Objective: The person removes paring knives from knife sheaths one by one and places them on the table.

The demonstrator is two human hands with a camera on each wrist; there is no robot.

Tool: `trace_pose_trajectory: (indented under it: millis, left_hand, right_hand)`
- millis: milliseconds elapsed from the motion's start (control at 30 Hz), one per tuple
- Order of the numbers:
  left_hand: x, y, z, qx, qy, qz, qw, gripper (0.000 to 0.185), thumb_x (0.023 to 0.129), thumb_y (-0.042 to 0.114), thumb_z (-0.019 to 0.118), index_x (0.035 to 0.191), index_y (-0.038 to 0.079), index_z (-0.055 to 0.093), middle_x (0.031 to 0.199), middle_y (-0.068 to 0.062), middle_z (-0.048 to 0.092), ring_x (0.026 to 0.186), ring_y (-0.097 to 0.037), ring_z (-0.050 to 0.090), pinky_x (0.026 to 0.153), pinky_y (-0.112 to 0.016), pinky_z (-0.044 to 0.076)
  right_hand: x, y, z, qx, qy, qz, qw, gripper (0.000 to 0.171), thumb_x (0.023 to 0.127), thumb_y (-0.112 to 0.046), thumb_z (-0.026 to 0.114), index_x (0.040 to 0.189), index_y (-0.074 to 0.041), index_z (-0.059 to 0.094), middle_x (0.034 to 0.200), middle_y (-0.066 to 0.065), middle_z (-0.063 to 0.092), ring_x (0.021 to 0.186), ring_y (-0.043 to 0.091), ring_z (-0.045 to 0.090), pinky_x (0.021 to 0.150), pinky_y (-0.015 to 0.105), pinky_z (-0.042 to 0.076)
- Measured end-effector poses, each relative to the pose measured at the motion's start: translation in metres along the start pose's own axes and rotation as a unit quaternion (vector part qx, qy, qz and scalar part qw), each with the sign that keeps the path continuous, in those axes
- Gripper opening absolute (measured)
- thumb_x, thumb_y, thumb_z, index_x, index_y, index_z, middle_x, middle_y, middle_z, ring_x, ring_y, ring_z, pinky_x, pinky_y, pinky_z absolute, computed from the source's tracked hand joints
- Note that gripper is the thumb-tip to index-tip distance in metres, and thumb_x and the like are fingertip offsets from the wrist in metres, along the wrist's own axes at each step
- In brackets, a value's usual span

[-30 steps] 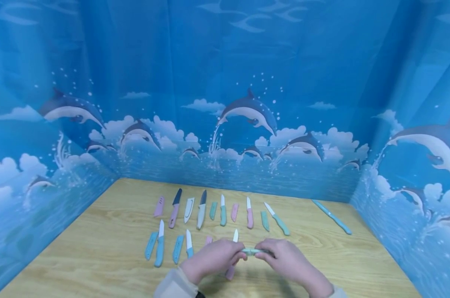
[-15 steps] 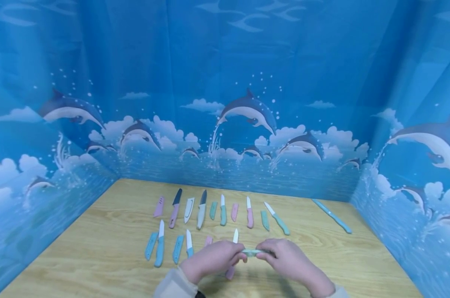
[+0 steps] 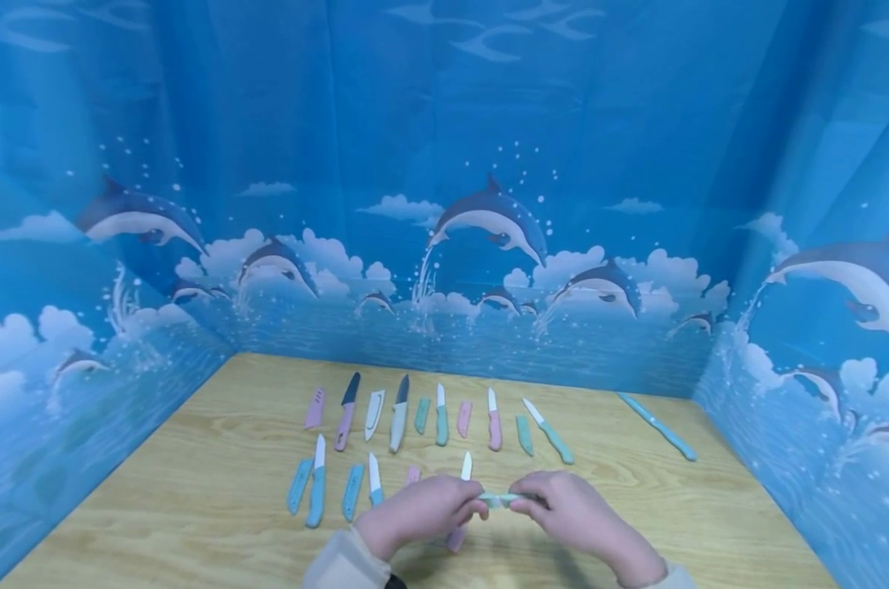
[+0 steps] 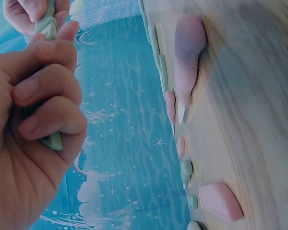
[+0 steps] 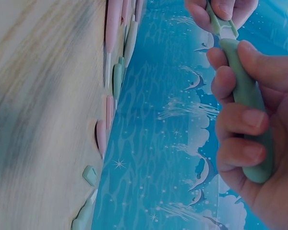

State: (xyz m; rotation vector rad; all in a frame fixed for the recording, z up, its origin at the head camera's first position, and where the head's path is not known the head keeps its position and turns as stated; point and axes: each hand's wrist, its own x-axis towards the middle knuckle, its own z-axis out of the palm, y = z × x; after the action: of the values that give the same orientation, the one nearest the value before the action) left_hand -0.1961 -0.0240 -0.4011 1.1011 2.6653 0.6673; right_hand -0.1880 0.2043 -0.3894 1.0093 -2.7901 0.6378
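My left hand (image 3: 431,503) grips a light green knife sheath (image 5: 214,19), its fingers curled round it; the sheath's far end pokes out below them in the left wrist view. My right hand (image 3: 565,507) grips the green handle of a paring knife (image 5: 247,91). A short stretch of white blade (image 5: 227,32) shows between handle and sheath; the rest is inside the sheath. Both hands are raised over the front of the table. Under the left hand lies a pink-handled knife (image 4: 189,52), partly covered in the head view, with a pink sheath (image 4: 221,201) beside it.
Bare knives and their sheaths lie in two rows on the wooden table (image 3: 179,491). Among them are a white knife (image 3: 397,425), a blue knife (image 3: 316,491) and a green knife (image 3: 554,442). A sheathed blue knife (image 3: 661,429) lies at the right. Dolphin-printed curtains (image 3: 444,164) surround the table.
My right hand has shifted slightly to the right, and the gap between the hands is a little wider. The left hand and the things on the table have stayed in place.
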Motion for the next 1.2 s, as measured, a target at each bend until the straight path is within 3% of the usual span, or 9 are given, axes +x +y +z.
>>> trace_pose_trajectory:
  millis: [333,733,967,1200]
  left_hand:
    - [0.002,0.001,0.000,-0.016,-0.010,-0.004,0.9998,0.018,0.102,0.021,0.048,0.105,0.017,0.065,0.087,0.009,0.070,0.060,0.001,0.058,0.070,-0.015,0.048]
    - [0.002,-0.001,0.002,-0.023,-0.010,-0.005,0.9997,0.018,0.102,0.017,0.047,0.106,0.016,0.065,0.086,0.009,0.070,0.060,0.001,0.057,0.069,-0.014,0.047]
    - [0.001,0.000,0.002,-0.026,0.003,-0.019,0.9995,0.018,0.102,0.022,0.048,0.105,0.017,0.065,0.090,0.010,0.069,0.058,0.002,0.049,0.058,-0.016,0.044]
    - [0.001,0.000,0.001,-0.044,-0.003,-0.028,0.9986,0.019,0.103,0.023,0.046,0.104,0.017,0.064,0.086,0.010,0.067,0.058,-0.001,0.055,0.057,-0.017,0.044]
  right_hand:
    - [-0.001,-0.001,-0.005,0.008,-0.016,0.003,1.000,0.024,0.094,-0.036,0.060,0.098,-0.016,0.073,0.090,-0.008,0.071,0.075,-0.003,0.059,0.064,0.023,0.050]
    - [-0.002,0.000,-0.006,0.010,-0.028,0.016,0.999,0.022,0.093,-0.036,0.061,0.097,-0.018,0.073,0.088,-0.010,0.070,0.072,-0.004,0.056,0.062,0.022,0.048]
    - [-0.002,-0.001,-0.008,0.007,-0.029,0.012,0.999,0.022,0.093,-0.035,0.061,0.097,-0.017,0.072,0.086,-0.010,0.070,0.071,-0.004,0.055,0.062,0.023,0.047]
    - [-0.003,0.001,-0.011,0.013,-0.034,0.014,0.999,0.020,0.094,-0.033,0.060,0.096,-0.016,0.072,0.084,-0.012,0.068,0.067,-0.006,0.049,0.060,0.021,0.044]
